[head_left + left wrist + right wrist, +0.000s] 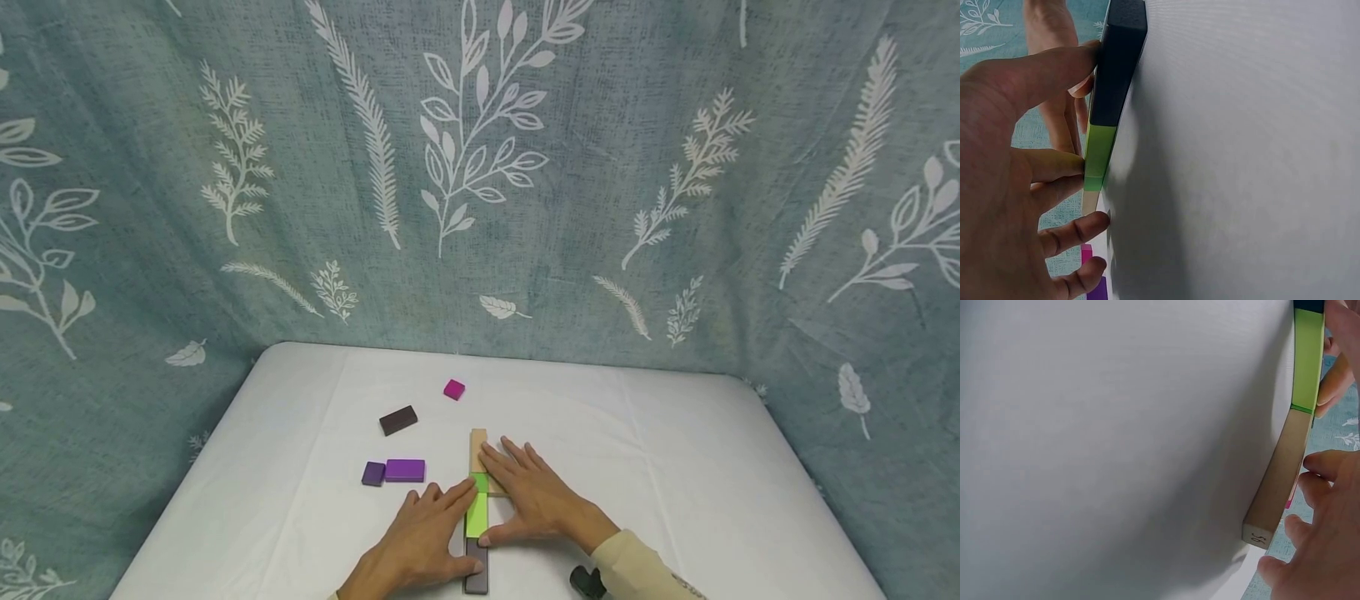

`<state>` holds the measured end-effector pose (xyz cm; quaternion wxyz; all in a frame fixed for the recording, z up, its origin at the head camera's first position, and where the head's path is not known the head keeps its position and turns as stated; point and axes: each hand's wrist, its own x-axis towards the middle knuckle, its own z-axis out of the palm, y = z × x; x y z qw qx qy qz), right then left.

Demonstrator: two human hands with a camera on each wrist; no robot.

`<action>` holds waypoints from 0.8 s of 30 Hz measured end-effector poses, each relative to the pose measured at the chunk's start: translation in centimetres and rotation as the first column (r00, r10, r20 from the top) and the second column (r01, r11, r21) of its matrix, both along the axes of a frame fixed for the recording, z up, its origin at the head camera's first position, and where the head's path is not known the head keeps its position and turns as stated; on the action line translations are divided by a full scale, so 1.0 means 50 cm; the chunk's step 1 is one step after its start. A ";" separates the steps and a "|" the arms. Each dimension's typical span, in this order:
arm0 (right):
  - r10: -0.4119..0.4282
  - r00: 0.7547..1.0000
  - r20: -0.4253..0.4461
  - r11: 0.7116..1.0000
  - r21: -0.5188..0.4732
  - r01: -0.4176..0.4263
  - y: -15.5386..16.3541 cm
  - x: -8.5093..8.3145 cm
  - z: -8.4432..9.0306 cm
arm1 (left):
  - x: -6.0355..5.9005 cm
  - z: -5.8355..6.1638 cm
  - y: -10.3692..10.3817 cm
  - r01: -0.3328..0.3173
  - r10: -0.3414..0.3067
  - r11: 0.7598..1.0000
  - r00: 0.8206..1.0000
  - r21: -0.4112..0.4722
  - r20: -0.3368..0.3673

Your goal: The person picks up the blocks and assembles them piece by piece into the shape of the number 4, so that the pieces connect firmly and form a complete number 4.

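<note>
Tan (478, 447), green (477, 510), dark blocks (476, 573) end-to-end

Even, soft light fills the scene, and the white table (675, 467) is bright without glare. Only faint shadows sit under the hands. The head view is sharp but bends at its edges. Both wrist views are curved, with near fingers slightly soft.

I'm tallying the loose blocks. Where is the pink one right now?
In the head view, the pink block lies alone at the far side of the table, beyond the brown block and left of the row's tan block.
</note>
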<state>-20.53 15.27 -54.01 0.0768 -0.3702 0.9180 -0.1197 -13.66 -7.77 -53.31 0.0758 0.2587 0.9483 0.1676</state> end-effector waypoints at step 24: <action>-0.005 1.000 0.029 1.000 0.021 0.004 -0.006 0.004 -0.001 | 0.001 0.000 0.000 -0.003 0.003 1.000 1.000 0.008 0.001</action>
